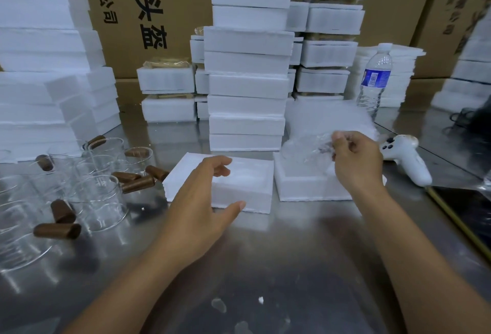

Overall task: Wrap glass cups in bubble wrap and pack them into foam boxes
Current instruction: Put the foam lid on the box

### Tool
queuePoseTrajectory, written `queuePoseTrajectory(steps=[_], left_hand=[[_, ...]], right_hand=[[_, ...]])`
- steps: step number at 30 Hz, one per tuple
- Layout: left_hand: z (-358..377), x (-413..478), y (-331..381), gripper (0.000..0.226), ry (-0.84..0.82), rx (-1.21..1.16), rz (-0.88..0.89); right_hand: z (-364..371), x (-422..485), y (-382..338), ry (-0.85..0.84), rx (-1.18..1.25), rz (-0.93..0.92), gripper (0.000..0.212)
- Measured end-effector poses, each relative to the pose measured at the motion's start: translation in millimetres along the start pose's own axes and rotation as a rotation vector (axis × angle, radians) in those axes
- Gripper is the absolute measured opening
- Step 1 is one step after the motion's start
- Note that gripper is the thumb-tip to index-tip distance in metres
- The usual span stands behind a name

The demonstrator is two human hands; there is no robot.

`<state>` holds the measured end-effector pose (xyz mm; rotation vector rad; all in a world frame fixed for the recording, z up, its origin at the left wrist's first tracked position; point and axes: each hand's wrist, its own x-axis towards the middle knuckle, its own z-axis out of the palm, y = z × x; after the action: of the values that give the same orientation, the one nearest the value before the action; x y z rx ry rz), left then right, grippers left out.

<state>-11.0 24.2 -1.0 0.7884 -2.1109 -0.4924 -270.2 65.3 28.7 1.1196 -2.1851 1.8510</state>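
right hand (357,160) pinching blurred bubble wrap (310,147); wrapped contents indistinct

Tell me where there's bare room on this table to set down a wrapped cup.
The steel table is bare in front of the two foam boxes, between the forearms. Crowded: glass cups and brown stoppers at left, foam stacks behind, white controller at right.

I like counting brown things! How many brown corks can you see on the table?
8. Two lie at front left, one sits further back left, three cluster near the foam box, two rest atop glasses. More may hide.
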Motion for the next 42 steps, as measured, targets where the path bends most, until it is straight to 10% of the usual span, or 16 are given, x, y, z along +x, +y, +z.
queuePoseTrajectory(steps=[11, 19, 26, 35, 42], left_hand=[[0, -1, 1, 0.061, -0.117, 0.111, 0.006], [0, 1, 2, 0.040, -0.080, 0.091, 0.097], [-18, 7, 31, 0.025, 0.160, -0.144, 0.136], [-58, 15, 46, 0.026, 0.606, -0.713, -0.078], [-57, 21, 24, 0.022, 0.514, -1.211, -0.195]], right_hand=[[-7, 0, 13, -0.003, -0.414, 0.010, 0.030], [-9, 4, 7, 0.110, -0.113, 0.192, 0.025], [-12, 9, 11, 0.105, 0.012, 0.529, 0.033], [3, -14, -8, -0.152, -0.106, 0.319, 0.019], [16, -26, -19, -0.255, 0.038, 0.125, 0.022]])
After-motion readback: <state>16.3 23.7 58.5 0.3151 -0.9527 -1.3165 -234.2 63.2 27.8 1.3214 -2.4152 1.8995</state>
